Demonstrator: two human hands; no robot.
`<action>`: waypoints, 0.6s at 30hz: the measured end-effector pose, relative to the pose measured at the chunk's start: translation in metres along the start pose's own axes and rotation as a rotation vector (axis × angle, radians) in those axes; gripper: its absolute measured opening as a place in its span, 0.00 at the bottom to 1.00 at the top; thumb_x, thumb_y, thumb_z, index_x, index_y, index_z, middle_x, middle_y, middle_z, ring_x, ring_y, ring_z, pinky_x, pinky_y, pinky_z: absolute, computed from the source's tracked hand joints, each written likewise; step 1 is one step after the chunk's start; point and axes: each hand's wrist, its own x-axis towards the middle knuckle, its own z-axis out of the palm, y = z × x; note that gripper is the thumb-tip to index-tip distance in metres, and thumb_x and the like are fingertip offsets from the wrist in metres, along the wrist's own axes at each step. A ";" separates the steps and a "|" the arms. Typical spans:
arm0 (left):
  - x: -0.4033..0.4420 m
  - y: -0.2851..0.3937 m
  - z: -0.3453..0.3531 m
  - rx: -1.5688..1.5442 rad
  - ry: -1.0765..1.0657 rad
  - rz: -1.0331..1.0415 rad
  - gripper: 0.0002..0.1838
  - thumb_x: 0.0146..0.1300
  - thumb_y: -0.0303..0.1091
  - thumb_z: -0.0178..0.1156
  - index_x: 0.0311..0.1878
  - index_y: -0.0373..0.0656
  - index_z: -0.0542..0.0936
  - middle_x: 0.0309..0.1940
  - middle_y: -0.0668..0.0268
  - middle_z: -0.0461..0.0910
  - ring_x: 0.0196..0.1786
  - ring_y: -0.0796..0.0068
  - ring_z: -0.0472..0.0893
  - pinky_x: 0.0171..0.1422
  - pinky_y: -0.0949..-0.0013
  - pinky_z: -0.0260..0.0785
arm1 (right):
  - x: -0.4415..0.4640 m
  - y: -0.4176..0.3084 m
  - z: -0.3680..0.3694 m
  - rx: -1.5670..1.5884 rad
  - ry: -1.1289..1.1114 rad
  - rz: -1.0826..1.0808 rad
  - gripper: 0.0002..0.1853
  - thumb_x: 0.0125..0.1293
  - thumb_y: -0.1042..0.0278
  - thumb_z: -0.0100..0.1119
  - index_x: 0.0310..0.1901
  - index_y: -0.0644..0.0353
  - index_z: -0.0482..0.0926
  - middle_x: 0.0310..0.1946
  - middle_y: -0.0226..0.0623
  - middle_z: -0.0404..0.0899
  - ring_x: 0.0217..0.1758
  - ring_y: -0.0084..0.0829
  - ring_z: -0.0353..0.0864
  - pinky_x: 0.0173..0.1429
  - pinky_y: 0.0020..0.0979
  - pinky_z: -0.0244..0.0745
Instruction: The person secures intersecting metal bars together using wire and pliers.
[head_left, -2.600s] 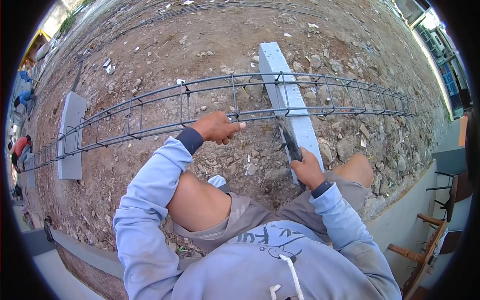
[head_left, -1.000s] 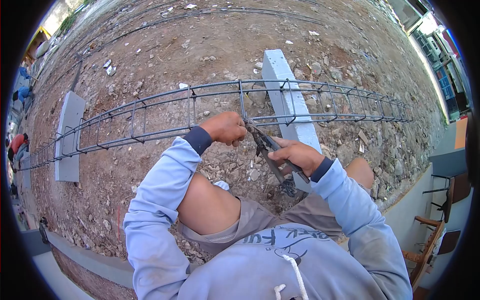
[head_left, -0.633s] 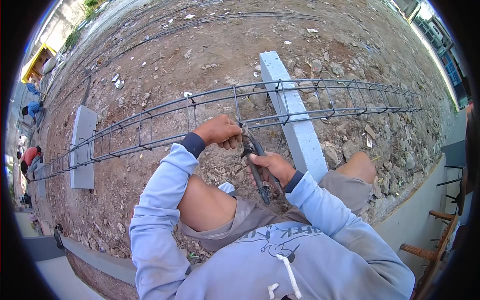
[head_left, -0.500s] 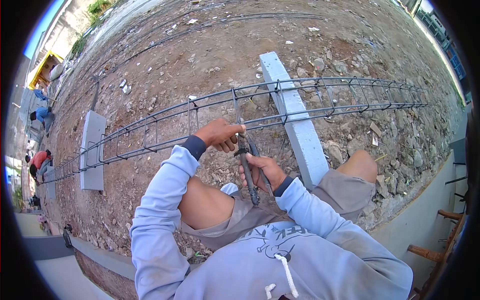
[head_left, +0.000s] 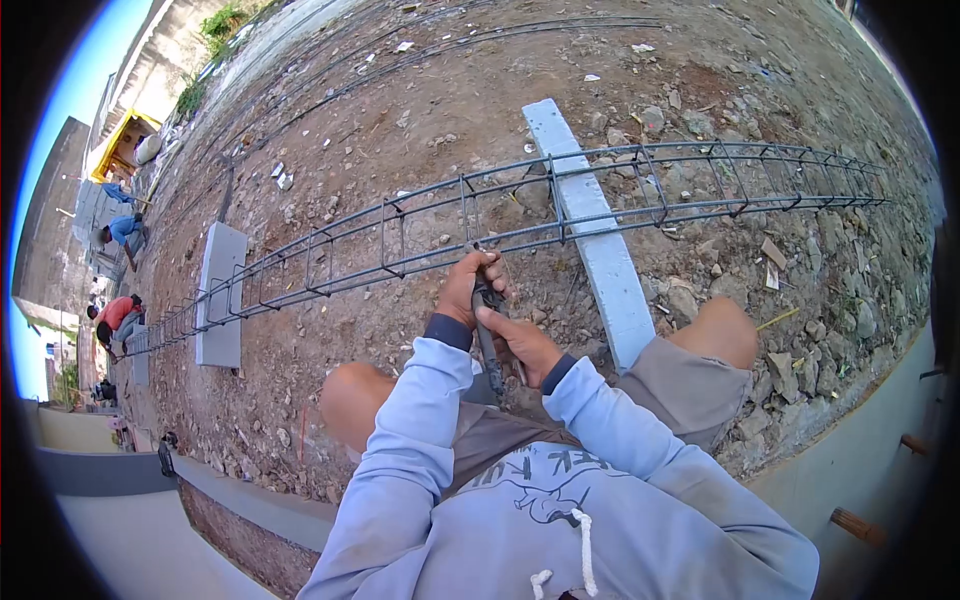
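Observation:
Both my hands are at a pair of dark long-handled pincers (head_left: 489, 352), in front of my lap. My left hand (head_left: 468, 288) is closed around their upper end, just below the near bars of a long rebar cage (head_left: 400, 265). Lower down, my right hand (head_left: 528, 350) grips the handles, its thumb pointing toward the left fingers. The jaws are largely hidden by my fingers. Rectangular stirrups join the long bars of the cage, which lies across pale blocks, one to the right (head_left: 590, 220) and one to the left (head_left: 221, 300).
Rubble and stones (head_left: 800, 360) cover the ground at right. Loose long bars (head_left: 480, 42) lie farther off. At far left, a person in red (head_left: 118, 312) bends by the cage's end, and a person in blue (head_left: 124, 230) is behind. A low wall (head_left: 250, 510) runs at lower left.
My left hand has moved down and right from the cage's near bar and closed on the pincers' upper end. The pincers have tilted slightly, and my view has shifted.

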 end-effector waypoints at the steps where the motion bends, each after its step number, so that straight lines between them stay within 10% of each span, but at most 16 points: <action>1: -0.010 -0.002 0.027 0.083 0.188 0.051 0.04 0.61 0.33 0.51 0.35 0.43 0.70 0.16 0.72 0.66 0.19 0.75 0.69 0.25 0.63 0.68 | -0.001 0.007 -0.001 -0.102 0.111 -0.095 0.29 0.55 0.43 0.63 0.42 0.64 0.74 0.29 0.40 0.80 0.30 0.36 0.82 0.34 0.32 0.74; 4: -0.003 -0.010 0.031 0.338 0.412 0.113 0.04 0.60 0.32 0.51 0.31 0.43 0.70 0.16 0.71 0.66 0.16 0.74 0.69 0.22 0.62 0.67 | -0.026 0.008 0.006 -0.843 0.397 -0.211 0.28 0.54 0.46 0.62 0.41 0.69 0.73 0.32 0.48 0.80 0.35 0.42 0.82 0.40 0.37 0.75; 8: 0.002 -0.014 0.029 0.617 0.529 0.212 0.13 0.59 0.38 0.56 0.28 0.36 0.75 0.19 0.62 0.72 0.18 0.71 0.73 0.25 0.59 0.71 | -0.009 0.029 0.003 -1.047 0.496 -0.245 0.24 0.57 0.56 0.57 0.45 0.71 0.71 0.32 0.50 0.79 0.37 0.41 0.82 0.42 0.40 0.75; 11: 0.009 -0.022 0.009 1.091 0.718 0.472 0.15 0.61 0.43 0.58 0.33 0.39 0.75 0.21 0.65 0.74 0.23 0.71 0.76 0.27 0.66 0.70 | -0.025 0.010 -0.011 -0.206 -0.026 -0.046 0.20 0.63 0.61 0.51 0.49 0.70 0.71 0.31 0.42 0.78 0.33 0.34 0.80 0.37 0.37 0.74; 14: -0.002 -0.029 0.011 0.414 0.358 0.217 0.21 0.62 0.50 0.58 0.40 0.37 0.77 0.26 0.63 0.78 0.28 0.69 0.79 0.32 0.69 0.72 | -0.031 0.001 -0.026 0.412 -0.431 0.039 0.17 0.67 0.64 0.45 0.50 0.70 0.71 0.30 0.37 0.77 0.30 0.29 0.77 0.35 0.33 0.72; 18: -0.015 -0.024 0.036 -0.157 0.112 0.140 0.16 0.69 0.46 0.50 0.42 0.41 0.75 0.24 0.67 0.76 0.26 0.70 0.78 0.33 0.67 0.72 | -0.027 0.008 -0.027 0.375 -0.482 -0.019 0.20 0.69 0.58 0.47 0.48 0.71 0.73 0.30 0.37 0.78 0.31 0.30 0.78 0.37 0.31 0.74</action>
